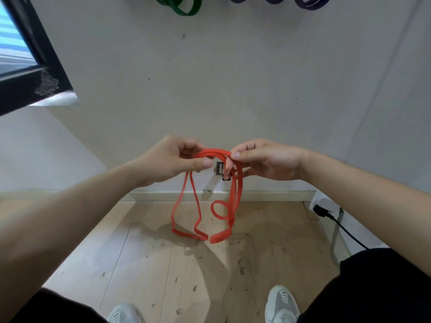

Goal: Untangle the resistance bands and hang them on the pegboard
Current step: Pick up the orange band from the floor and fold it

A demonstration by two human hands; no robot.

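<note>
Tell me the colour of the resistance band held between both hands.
Red-orange: the thin rubber resistance band is one solid colour, seen clearly in the head view.

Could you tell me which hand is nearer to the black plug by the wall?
The right hand. It is above and left of the plug, while the left hand is farther left, across the red band.

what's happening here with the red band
A person stands facing a wall, holding a tangled red resistance band up in front of them. The left hand and right hand each pinch its top, close together, and its loops hang twisted below, above the wooden floor. It is not yet untangled or hung. Higher on the wall, a green band and purple bands already hang, cut off by the frame's top edge.
</note>
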